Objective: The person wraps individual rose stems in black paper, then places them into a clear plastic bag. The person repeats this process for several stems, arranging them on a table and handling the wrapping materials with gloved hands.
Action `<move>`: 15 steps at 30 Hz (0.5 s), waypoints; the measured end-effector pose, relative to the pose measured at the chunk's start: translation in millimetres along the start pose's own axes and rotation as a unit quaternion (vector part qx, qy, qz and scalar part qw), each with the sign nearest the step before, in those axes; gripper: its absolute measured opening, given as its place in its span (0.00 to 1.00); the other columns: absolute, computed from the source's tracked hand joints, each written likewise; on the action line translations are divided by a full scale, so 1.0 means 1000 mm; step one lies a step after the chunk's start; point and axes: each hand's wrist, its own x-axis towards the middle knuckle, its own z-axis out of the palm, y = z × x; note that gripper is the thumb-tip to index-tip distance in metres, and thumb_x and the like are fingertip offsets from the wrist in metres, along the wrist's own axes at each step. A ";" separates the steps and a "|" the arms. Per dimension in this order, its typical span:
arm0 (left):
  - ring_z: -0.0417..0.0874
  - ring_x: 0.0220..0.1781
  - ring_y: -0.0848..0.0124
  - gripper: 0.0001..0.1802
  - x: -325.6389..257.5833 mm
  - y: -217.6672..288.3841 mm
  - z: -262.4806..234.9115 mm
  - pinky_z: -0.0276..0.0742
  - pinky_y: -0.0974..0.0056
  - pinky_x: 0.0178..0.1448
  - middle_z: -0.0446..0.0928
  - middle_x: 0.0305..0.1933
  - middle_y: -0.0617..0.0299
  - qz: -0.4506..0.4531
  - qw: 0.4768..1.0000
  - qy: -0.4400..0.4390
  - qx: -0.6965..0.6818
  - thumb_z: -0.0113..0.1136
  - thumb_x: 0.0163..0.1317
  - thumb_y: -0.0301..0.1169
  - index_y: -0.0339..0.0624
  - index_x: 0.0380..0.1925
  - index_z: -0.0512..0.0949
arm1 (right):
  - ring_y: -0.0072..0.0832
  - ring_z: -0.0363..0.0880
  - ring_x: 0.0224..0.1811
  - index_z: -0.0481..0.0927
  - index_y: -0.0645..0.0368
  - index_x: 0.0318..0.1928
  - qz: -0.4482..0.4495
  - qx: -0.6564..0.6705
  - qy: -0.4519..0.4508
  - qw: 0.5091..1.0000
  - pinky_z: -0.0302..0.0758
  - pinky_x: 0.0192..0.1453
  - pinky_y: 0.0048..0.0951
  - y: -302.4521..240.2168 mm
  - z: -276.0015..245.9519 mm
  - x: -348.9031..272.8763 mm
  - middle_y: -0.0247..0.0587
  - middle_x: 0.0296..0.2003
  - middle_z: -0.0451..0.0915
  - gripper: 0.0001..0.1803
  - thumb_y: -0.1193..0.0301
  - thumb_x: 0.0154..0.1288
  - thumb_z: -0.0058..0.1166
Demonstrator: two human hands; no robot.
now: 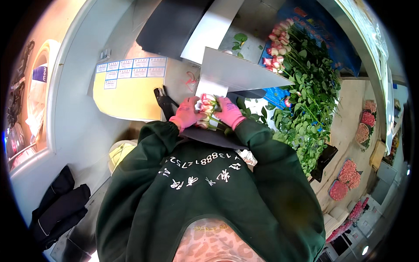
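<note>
My left hand (188,115), in a pink glove, curls against the left side of a small group of pink-and-white roses (207,103). From the right, my right hand (230,113), also pink-gloved, closes against the same blooms, so the roses sit between both hands. Their green stems run toward the lower right, partly hidden by my right hand and sleeve. Beneath the flowers lies a white sheet (212,88), and a black sheet (214,138) shows close to my apron. A grey-white board (240,70) stands just beyond the hands.
Right of the board lies a large heap of leafy rose stems (301,105) on blue wrapping (314,26). A black-handled tool (164,102) rests left of my left hand, by a yellow sheet with labels (128,96). Pink flower bunches (349,174) sit farther right.
</note>
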 end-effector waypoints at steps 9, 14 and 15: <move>0.74 0.57 0.49 0.41 0.015 0.020 -0.021 0.73 0.53 0.59 0.69 0.58 0.44 0.096 0.995 -0.011 0.010 0.73 0.50 0.41 0.42 0.63 0.67 | 0.46 0.75 0.59 0.66 0.50 0.63 0.032 -0.062 0.006 0.998 0.76 0.56 0.42 -0.017 -0.007 -0.005 0.49 0.62 0.70 0.34 0.57 0.57 0.61; 0.75 0.56 0.46 0.33 0.070 0.059 -0.038 0.73 0.51 0.58 0.75 0.52 0.44 0.194 0.941 -0.199 0.193 0.68 0.50 0.36 0.45 0.58 0.71 | 0.49 0.80 0.46 0.68 0.53 0.57 0.013 -0.114 0.002 0.993 0.79 0.45 0.45 -0.010 -0.005 -0.003 0.53 0.53 0.74 0.27 0.61 0.58 0.59; 0.79 0.53 0.47 0.30 0.073 0.060 -0.036 0.74 0.50 0.56 0.79 0.47 0.43 0.173 0.939 -0.216 0.205 0.66 0.51 0.35 0.44 0.56 0.72 | 0.47 0.81 0.41 0.71 0.53 0.54 -0.008 -0.173 0.001 0.985 0.79 0.41 0.46 -0.007 -0.007 -0.009 0.52 0.52 0.75 0.22 0.63 0.59 0.56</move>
